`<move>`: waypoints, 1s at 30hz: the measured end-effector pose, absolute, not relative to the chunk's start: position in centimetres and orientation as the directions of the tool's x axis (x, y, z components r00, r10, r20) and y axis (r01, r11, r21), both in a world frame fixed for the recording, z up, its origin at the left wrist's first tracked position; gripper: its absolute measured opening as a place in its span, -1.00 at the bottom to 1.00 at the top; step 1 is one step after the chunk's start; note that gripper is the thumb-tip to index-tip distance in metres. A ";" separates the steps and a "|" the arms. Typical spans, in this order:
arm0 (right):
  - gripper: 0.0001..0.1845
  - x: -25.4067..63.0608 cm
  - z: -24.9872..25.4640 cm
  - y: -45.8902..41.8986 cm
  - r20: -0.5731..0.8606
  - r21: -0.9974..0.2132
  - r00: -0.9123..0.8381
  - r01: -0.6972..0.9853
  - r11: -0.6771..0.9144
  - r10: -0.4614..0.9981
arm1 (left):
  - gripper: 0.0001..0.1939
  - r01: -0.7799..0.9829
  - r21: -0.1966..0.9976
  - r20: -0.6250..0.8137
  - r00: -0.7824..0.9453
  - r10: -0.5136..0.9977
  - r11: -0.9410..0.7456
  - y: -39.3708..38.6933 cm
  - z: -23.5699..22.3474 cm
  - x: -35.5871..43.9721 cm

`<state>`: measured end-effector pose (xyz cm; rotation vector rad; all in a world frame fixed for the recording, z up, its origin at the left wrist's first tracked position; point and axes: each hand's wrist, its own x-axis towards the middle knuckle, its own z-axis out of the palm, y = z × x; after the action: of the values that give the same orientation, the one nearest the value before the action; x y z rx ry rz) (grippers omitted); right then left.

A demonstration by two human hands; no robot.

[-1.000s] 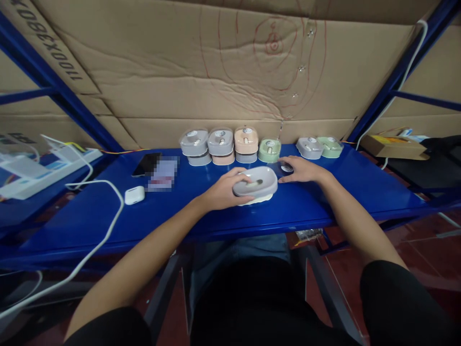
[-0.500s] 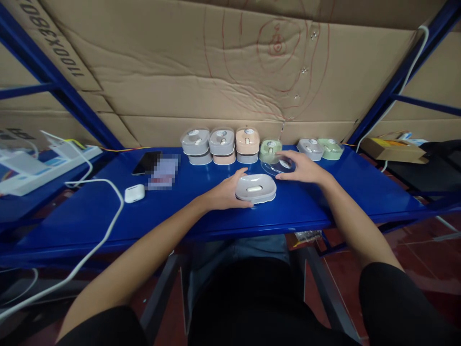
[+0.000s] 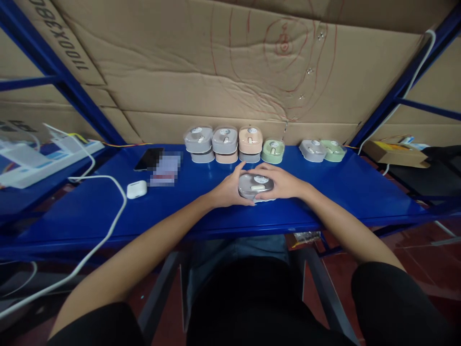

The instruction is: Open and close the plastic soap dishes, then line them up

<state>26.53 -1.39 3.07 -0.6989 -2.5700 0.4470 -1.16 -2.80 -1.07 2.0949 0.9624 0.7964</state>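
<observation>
Grey plastic, oval and low, the lidded box [image 3: 247, 191] sits between my two hands, just above or on the blue table [image 3: 201, 206] near its front edge; I cannot tell which. My left hand [image 3: 230, 188] is curved in a wide C around the box's left end, thumb and fingers well parted but closed against its sides. My right hand [image 3: 280, 182] wraps the other end, less widely spread, its fingers on the clear lid [image 3: 248, 179] that lies over the box – whether the lid is fully seated, I cannot tell. Through it shows a pale oblong piece [image 3: 257, 188], and a round label [image 3: 260, 179] is on top.

Behind my hands, towards the cardboard wall [image 3: 162, 72], stand three two-high stacks: grey on grey [image 3: 199, 140], grey on peach [image 3: 225, 140] and peach on grey [image 3: 250, 140]. A single green box [image 3: 272, 152] is just beside the last stack, and well apart to the right a grey box [image 3: 312, 151] touches or nearly touches another green one [image 3: 333, 151]. Off to my left lie a dark phone [image 3: 148, 159], a pixelated item [image 3: 166, 168] and a small white case [image 3: 137, 189] – a white cable [image 3: 120, 211] curves close by it.
</observation>
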 end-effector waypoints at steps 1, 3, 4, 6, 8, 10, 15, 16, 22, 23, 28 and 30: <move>-0.07 26.7 2.9 -1.4 0.332 -0.403 -0.770 0.406 0.820 0.545 | 0.61 0.396 0.777 0.237 0.537 0.810 -0.490 -2.9 -1.0 -1.1; -0.06 27.1 2.5 -1.5 0.351 -0.387 -0.758 0.418 0.822 0.550 | 0.56 0.401 0.770 0.235 0.545 0.805 -0.496 -3.0 -0.7 -1.0; -0.05 27.2 2.2 -1.6 0.361 -0.380 -0.753 0.420 0.824 0.551 | 0.54 0.401 0.766 0.238 0.549 0.801 -0.502 -3.0 -0.6 -0.9; -0.04 27.3 1.8 -1.7 0.377 -0.367 -0.745 0.425 0.827 0.550 | 0.52 0.398 0.760 0.247 0.553 0.796 -0.513 -3.1 -0.6 -0.9; -0.04 27.4 1.4 -1.8 0.387 -0.355 -0.734 0.440 0.825 0.558 | 0.51 0.398 0.759 0.252 0.549 0.797 -0.515 -3.1 -0.6 -0.8; -0.02 27.5 1.2 -1.8 0.388 -0.349 -0.728 0.453 0.821 0.566 | 0.51 0.408 0.760 0.244 0.542 0.804 -0.506 -3.1 -0.6 -0.9; 0.10 28.9 1.0 -3.0 0.338 -0.375 -0.741 0.460 0.805 0.581 | 0.51 0.457 0.743 0.203 0.540 0.816 -0.488 -3.3 -0.4 -1.0; 0.10 29.4 1.0 -3.6 0.332 -0.377 -0.732 0.475 0.795 0.595 | 0.50 0.467 0.735 0.199 0.545 0.814 -0.492 -3.4 -0.3 -1.0; 0.04 35.9 1.4 -8.3 0.327 -0.368 -0.578 0.650 0.665 0.747 | 0.25 0.543 0.686 0.147 0.549 0.823 -0.484 -3.7 0.5 -1.1; 0.03 37.6 1.5 -8.8 0.327 -0.365 -0.540 0.685 0.631 0.775 | 0.21 0.551 0.681 0.141 0.547 0.825 -0.482 -3.8 0.6 -1.1; -0.02 47.0 1.9 -7.9 0.377 -0.338 -0.269 0.851 0.402 0.886 | 0.13 0.568 0.665 0.131 0.551 0.824 -0.485 -3.8 0.8 -1.1; -0.04 49.8 2.6 -5.5 0.461 -0.384 -0.045 0.890 0.245 0.886 | 0.11 0.575 0.660 0.126 0.550 0.825 -0.484 -3.8 0.8 -1.1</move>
<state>49.75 -5.52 2.58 -1.6181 -1.9038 -0.0084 -1.07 -3.78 0.75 2.2268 1.1235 0.5870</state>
